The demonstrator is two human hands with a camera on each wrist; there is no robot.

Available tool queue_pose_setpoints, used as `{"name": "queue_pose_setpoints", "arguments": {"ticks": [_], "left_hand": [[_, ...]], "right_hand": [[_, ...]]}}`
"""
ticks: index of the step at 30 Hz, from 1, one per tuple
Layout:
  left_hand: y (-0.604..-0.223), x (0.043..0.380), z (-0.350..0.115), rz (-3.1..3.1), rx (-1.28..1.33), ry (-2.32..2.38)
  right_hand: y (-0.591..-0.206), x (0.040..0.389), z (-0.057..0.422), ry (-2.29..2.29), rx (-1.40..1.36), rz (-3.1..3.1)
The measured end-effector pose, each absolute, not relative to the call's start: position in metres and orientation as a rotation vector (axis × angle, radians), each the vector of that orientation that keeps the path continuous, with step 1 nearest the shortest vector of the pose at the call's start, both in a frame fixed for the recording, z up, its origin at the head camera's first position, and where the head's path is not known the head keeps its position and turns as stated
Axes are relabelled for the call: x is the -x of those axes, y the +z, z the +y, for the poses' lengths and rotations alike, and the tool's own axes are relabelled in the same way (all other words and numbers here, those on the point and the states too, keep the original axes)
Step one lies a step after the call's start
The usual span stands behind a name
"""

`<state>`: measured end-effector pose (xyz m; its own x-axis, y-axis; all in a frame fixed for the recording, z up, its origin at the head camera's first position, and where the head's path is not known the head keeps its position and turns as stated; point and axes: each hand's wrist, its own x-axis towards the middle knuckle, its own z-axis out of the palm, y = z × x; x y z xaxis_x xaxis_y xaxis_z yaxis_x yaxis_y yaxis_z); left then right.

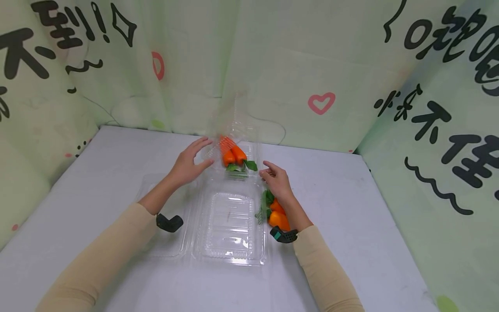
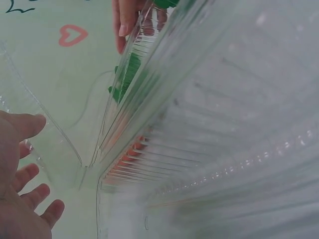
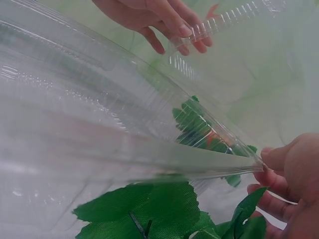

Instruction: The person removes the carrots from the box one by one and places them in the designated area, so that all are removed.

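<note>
Toy carrots (image 1: 236, 152) with green leaves lie in the far clear plastic box (image 1: 251, 149), whose see-through lid (image 1: 234, 115) stands raised at the back. My left hand (image 1: 189, 162) is at the lid's left side, fingers spread and thumb apart; in the left wrist view they curve loosely beside the plastic. At the box's near right corner, my right hand (image 1: 277, 180) pinches the plastic rim between thumb and finger, clearest in the right wrist view. Under my right wrist lie more orange vegetables (image 1: 278, 216) with green leaves (image 3: 144, 209), partly hidden by the arm.
A second clear plastic box (image 1: 230, 225) lies nearer me, with its lid (image 1: 163, 247) folded flat to the left. The white table (image 1: 327, 268) ends at a printed curtain (image 1: 273, 56) behind and at both sides.
</note>
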<state>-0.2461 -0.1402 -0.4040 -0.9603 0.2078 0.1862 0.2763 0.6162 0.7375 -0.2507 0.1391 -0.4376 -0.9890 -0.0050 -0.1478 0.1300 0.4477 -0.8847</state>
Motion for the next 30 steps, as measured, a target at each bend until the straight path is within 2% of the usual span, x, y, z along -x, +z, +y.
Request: {"name": "queue_pose_setpoints", "arguments": {"ticks": [30], "left_hand": [[-0.4,0.244,-0.156,-2.667,0.351,-1.358]], "right_hand": [[-0.441,0.251,0.14,-1.59,-0.077,2.587]]}}
